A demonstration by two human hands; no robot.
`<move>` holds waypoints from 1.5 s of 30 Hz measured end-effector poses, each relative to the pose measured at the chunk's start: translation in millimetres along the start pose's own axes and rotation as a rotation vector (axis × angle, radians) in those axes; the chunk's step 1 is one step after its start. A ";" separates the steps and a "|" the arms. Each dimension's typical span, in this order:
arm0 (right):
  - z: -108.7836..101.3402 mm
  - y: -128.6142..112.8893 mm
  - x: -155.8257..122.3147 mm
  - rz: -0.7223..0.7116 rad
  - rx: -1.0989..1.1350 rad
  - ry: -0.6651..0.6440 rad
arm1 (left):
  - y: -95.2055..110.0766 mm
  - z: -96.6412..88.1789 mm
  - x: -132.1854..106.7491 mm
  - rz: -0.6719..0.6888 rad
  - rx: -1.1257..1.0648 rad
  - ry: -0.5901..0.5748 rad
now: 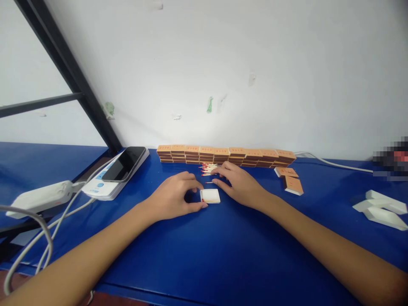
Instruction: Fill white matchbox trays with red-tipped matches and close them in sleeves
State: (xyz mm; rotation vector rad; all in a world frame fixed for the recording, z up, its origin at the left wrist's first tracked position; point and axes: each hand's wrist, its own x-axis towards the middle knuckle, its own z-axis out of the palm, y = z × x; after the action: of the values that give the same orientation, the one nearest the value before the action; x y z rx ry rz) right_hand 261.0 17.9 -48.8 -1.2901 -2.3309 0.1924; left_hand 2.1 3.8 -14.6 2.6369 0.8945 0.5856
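**A:** Head view. What surface, what room?

**B:** A blue table (223, 255) against a white wall (223, 63). A black metal frame (68, 70) slants down left of the row of matchboxes (225, 155).

**A:** Counts?

**B:** The row is about nine stacks wide. Two loose matchboxes (290, 180) lie just right of its end and three white pieces (384, 209) well right. One phone (123, 163) rests on a white device left of it. A heap of matches (208, 168) lies just in front of the row.

**A:** The hands?

**B:** In front of the row's middle lies one white tray (211, 196), shallow and rectangular. The left hand (174, 197) is curled, with thumb and forefinger gripping the tray's left edge. The right hand (238, 183) stretches its fingers toward the heap. Whether they pinch a match cannot be told.
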 end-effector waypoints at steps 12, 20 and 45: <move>-6.1 -2.5 -6.2 -0.005 0.051 0.009 | -1.4 -0.5 -0.6 -0.004 -0.001 -0.004; -8.0 0.8 -11.6 -0.024 0.102 -0.029 | -1.4 -0.1 -1.4 -0.015 0.001 -0.010; -23.6 -32.6 -17.0 0.065 0.209 -0.047 | 0.1 -0.6 -0.8 0.018 0.021 0.000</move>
State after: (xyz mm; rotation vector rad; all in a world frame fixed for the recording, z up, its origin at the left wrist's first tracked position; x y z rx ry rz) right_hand 254.6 -16.5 -22.6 -1.2693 -2.2400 0.4782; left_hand 1.3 3.2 -14.3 2.6659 0.8824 0.5842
